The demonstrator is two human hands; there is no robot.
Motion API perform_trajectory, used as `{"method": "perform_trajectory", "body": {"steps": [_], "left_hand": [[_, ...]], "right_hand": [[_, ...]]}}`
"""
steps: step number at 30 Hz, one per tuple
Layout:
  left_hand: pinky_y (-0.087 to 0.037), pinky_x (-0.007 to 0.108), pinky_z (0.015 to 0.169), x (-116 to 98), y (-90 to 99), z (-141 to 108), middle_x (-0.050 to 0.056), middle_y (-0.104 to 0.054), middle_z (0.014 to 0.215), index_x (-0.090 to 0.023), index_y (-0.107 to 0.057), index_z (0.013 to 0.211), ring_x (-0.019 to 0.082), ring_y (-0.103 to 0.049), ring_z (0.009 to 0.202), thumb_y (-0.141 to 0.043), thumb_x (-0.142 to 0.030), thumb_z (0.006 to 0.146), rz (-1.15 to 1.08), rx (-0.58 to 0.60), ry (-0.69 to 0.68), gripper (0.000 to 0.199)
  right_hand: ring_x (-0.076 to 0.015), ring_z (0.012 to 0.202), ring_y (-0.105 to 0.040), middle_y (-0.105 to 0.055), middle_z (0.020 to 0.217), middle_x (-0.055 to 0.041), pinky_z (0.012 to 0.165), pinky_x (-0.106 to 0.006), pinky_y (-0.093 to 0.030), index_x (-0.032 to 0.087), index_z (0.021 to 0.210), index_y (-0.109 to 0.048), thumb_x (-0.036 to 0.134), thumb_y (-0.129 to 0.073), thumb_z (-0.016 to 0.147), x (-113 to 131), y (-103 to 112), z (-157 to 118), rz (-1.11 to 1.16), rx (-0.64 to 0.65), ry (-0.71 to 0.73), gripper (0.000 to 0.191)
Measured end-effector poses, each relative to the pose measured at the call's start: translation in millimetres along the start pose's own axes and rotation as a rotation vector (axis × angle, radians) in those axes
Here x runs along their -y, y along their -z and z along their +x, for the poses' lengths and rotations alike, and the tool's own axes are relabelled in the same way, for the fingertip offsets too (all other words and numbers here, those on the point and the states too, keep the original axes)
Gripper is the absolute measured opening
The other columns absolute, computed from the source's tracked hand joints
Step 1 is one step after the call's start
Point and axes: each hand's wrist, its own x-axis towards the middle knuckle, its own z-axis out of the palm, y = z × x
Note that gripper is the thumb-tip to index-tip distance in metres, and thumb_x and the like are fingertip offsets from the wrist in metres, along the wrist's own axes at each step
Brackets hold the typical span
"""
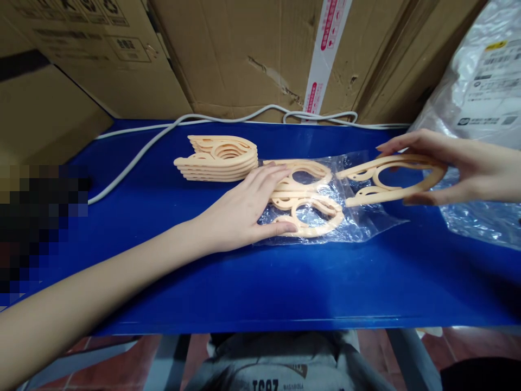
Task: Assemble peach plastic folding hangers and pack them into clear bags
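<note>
My left hand (244, 209) lies over the left end of a clear plastic bag (366, 220), fingers stretched out and thumb spread. Beneath it, two beige folded plastic hangers (311, 190) lie side by side inside the bag, partly hidden by my fingers. Another folded hanger (423, 187) is held between the thumb and fingers of my right hand (451, 168). Its two narrow ends point left, over the right part of the bag; whether they are inside the film is unclear. Left of the bag sits a neat stack of similar folded hangers (220, 160).
The blue table (260, 288) is backed by cardboard boxes (244, 54), with more cardboard at the left. A white cable (163, 133) runs along the back and down the left side. A large clear plastic package with labels (480, 98) stands at the right.
</note>
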Motion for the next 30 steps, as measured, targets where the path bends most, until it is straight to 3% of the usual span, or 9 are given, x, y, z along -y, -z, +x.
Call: {"method": "perform_trajectory", "body": {"steps": [3,6,11,16,21,25,30], "left_hand": [[-0.032,0.058,0.123,-0.4,0.3,0.0,0.023,-0.038,0.160,-0.010,-0.033,0.154,0.036,-0.033,0.150,-0.057,-0.071,0.091,-0.002,0.018,0.005,0.091],[-0.032,0.058,0.123,0.0,0.2,0.1,0.022,-0.037,0.160,-0.009,-0.032,0.154,0.036,-0.034,0.150,-0.057,-0.070,0.091,-0.006,0.029,0.010,0.091],[-0.033,0.057,0.123,1.1,-0.2,0.6,0.021,-0.037,0.160,-0.012,-0.032,0.154,0.036,-0.034,0.149,-0.055,-0.073,0.091,-0.023,0.042,0.022,0.091],[-0.032,0.055,0.124,1.3,-0.8,0.6,0.022,-0.036,0.161,-0.008,-0.032,0.154,0.035,-0.033,0.150,-0.050,-0.074,0.093,-0.021,0.037,0.007,0.092],[-0.031,0.050,0.125,0.1,1.5,0.5,0.017,-0.039,0.160,-0.009,-0.035,0.153,0.030,-0.035,0.149,-0.042,-0.064,0.102,-0.051,-0.002,0.012,0.075],[-0.035,0.045,0.123,-1.9,4.6,1.1,0.014,-0.045,0.155,-0.013,-0.040,0.149,0.027,-0.041,0.145,-0.048,-0.055,0.102,-0.033,-0.042,0.036,0.064],[-0.042,0.044,0.117,-3.3,5.4,1.6,0.015,-0.050,0.149,-0.012,-0.040,0.148,0.029,-0.047,0.139,-0.054,-0.055,0.100,-0.026,-0.051,0.059,0.066]], "right_hand": [[-0.0260,0.120,-0.066,-0.066,0.136,-0.0034,0.077,-0.021,-0.058,0.031,0.135,-0.064,0.040,-0.090,0.067,0.5,0.8,0.0,0.011,-0.017,-0.020,0.074],[-0.0280,0.126,-0.061,-0.063,0.138,-0.0041,0.087,-0.024,-0.058,0.028,0.135,-0.061,0.039,-0.089,0.070,5.5,-8.1,2.6,0.036,0.009,0.059,0.072],[-0.0320,0.138,-0.052,-0.050,0.152,-0.0087,0.101,-0.032,-0.059,0.029,0.146,-0.048,0.043,-0.084,0.081,11.8,-39.0,13.3,0.023,0.060,0.153,0.076],[-0.0314,0.132,-0.054,-0.050,0.150,-0.0099,0.113,-0.046,-0.048,0.027,0.156,-0.037,0.052,-0.077,0.086,7.0,-66.6,27.0,-0.090,0.042,0.307,0.084],[-0.0304,0.120,-0.059,-0.059,0.137,-0.0119,0.103,-0.045,-0.051,0.023,0.159,-0.035,0.058,-0.077,0.084,4.3,-54.2,25.3,-0.149,0.012,0.278,0.092],[-0.0266,0.108,-0.065,-0.066,0.120,-0.0098,0.092,-0.040,-0.055,0.024,0.157,-0.037,0.054,-0.077,0.086,4.2,-40.9,21.8,-0.115,0.054,0.207,0.087],[-0.0258,0.104,-0.065,-0.067,0.120,-0.0091,0.092,-0.043,-0.054,0.024,0.152,-0.043,0.053,-0.075,0.088,6.9,-61.0,27.4,-0.058,-0.023,0.294,0.078]]}}
